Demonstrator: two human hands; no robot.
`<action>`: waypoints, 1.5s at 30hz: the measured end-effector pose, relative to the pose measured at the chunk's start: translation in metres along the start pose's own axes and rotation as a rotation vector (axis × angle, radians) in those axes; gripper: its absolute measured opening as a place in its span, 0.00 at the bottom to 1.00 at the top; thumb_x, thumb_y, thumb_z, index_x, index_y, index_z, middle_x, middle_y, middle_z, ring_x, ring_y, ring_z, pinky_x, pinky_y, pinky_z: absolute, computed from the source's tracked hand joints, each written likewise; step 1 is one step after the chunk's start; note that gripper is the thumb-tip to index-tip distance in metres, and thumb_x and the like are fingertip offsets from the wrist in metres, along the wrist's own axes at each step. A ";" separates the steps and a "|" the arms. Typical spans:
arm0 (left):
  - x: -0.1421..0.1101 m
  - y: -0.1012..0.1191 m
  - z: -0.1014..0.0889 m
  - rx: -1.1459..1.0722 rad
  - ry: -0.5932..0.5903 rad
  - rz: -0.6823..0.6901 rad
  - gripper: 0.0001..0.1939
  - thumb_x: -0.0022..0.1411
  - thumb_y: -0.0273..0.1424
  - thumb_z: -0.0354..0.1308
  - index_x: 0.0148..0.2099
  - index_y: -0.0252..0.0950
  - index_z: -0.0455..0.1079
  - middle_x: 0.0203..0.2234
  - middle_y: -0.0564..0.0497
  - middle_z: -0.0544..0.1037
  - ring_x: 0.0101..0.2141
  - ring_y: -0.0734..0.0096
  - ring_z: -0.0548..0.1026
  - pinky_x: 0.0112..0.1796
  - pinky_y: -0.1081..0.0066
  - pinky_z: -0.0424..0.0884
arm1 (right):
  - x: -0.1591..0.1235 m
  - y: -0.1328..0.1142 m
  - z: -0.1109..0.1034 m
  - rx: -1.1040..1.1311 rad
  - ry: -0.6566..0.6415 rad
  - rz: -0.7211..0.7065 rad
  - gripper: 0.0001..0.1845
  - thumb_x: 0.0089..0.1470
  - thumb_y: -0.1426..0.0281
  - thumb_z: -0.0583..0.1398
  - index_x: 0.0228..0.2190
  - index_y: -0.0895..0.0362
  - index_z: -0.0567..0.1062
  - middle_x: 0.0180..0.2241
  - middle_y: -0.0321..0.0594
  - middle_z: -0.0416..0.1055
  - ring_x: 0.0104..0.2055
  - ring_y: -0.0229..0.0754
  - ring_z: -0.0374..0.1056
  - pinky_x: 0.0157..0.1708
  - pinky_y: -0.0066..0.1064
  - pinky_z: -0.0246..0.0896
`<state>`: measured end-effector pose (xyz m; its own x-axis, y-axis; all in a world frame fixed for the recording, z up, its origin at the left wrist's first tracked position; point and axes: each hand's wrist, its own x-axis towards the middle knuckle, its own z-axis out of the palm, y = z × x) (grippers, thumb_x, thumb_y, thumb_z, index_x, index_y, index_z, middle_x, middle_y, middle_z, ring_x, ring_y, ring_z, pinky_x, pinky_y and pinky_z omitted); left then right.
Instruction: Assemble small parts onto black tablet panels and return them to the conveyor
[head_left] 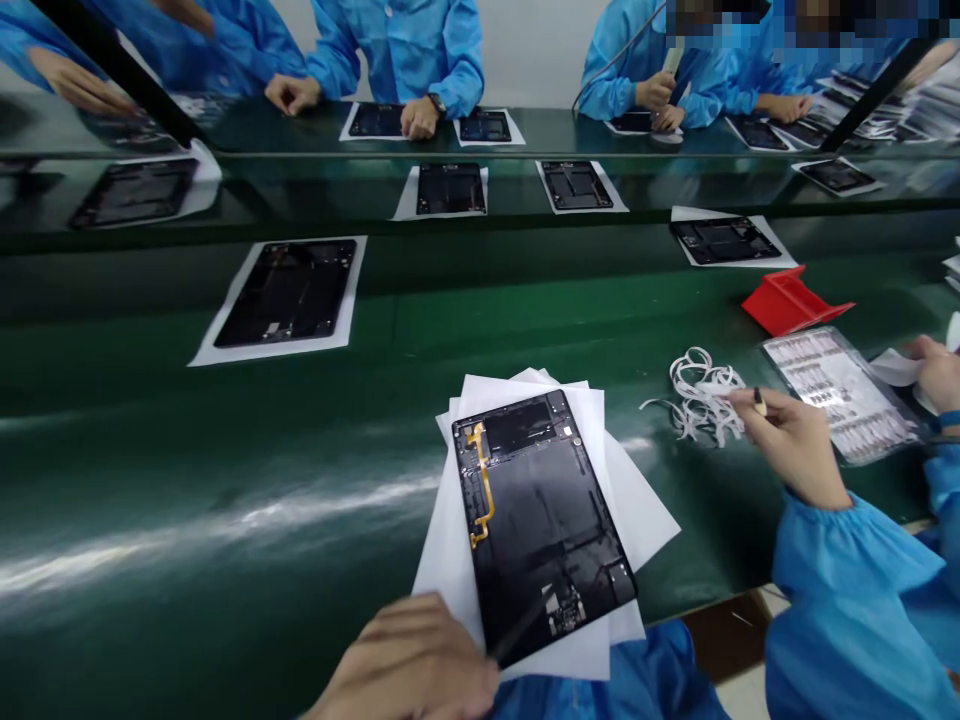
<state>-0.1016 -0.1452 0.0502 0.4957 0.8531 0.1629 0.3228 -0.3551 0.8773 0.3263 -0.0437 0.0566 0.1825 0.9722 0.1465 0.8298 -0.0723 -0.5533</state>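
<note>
On a loose stack of white paper sheets point(645, 510) lies an opened black tablet housing point(536, 500), with an orange flex cable point(484, 485) along its left side. My left hand point(412, 660) is closed at the housing's lower left corner. From its fingers a slim, blurred grey pointed tool point(525, 625) reaches over the housing. My right hand point(791, 440) is closed at a tangle of white strips point(701, 395). A slim thing with a cream and black end point(760, 402) shows at its fingers; its kind is unclear.
A red plastic tray point(787, 300) and a clear bag of small parts point(840, 390) lie on the green bench point(225, 560). A co-worker's hand point(937, 370) is at the right. More tablet housings point(289, 290) lie on paper beyond, before several people in blue.
</note>
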 end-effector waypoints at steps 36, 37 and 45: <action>0.129 -0.069 0.021 0.322 0.034 -0.038 0.05 0.64 0.31 0.58 0.36 0.39 0.75 0.45 0.49 0.74 0.46 0.61 0.71 0.48 0.59 0.65 | -0.088 -0.074 0.103 0.086 -0.369 -0.698 0.19 0.60 0.80 0.49 0.48 0.60 0.72 0.54 0.48 0.70 0.40 0.41 0.75 0.37 0.32 0.73; 0.128 -0.069 0.021 0.328 0.039 -0.029 0.05 0.64 0.30 0.59 0.36 0.39 0.75 0.44 0.49 0.75 0.46 0.61 0.71 0.48 0.59 0.65 | -0.089 -0.076 0.101 0.063 -0.348 -0.715 0.17 0.61 0.80 0.49 0.46 0.61 0.72 0.54 0.49 0.71 0.39 0.41 0.75 0.35 0.32 0.73; 0.127 -0.071 0.024 0.284 0.115 -0.045 0.08 0.63 0.31 0.60 0.45 0.39 0.70 0.43 0.48 0.76 0.46 0.62 0.72 0.48 0.60 0.67 | -0.117 -0.090 0.091 -0.039 -0.326 -0.911 0.15 0.64 0.76 0.50 0.29 0.56 0.71 0.54 0.36 0.71 0.64 0.48 0.55 0.66 0.57 0.28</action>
<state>-0.0418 -0.0207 -0.0024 0.3862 0.9023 0.1914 0.5629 -0.3950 0.7260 0.1820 -0.1302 0.0145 -0.6899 0.6723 0.2682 0.5984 0.7383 -0.3113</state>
